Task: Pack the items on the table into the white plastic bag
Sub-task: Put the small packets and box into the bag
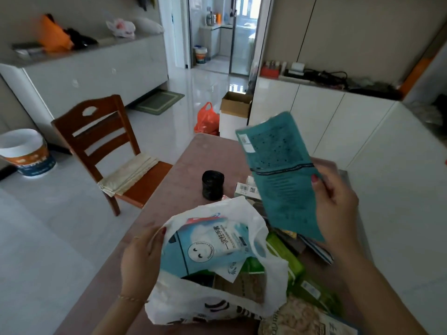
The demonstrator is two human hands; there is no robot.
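Chair (104, 151): brown wood, left of the table, folded cloth (128, 174) on its seat
Bucket (26, 153): white, far left floor
Orange bag (206, 119): on floor, just beside cardboard box (235, 105)
Doormat (159, 102): green

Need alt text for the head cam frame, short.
A person's right hand holds a teal flat packet above a white plastic bag, whose rim the left hand holds open. A light-blue pack sits inside; a black roll stands on the table.
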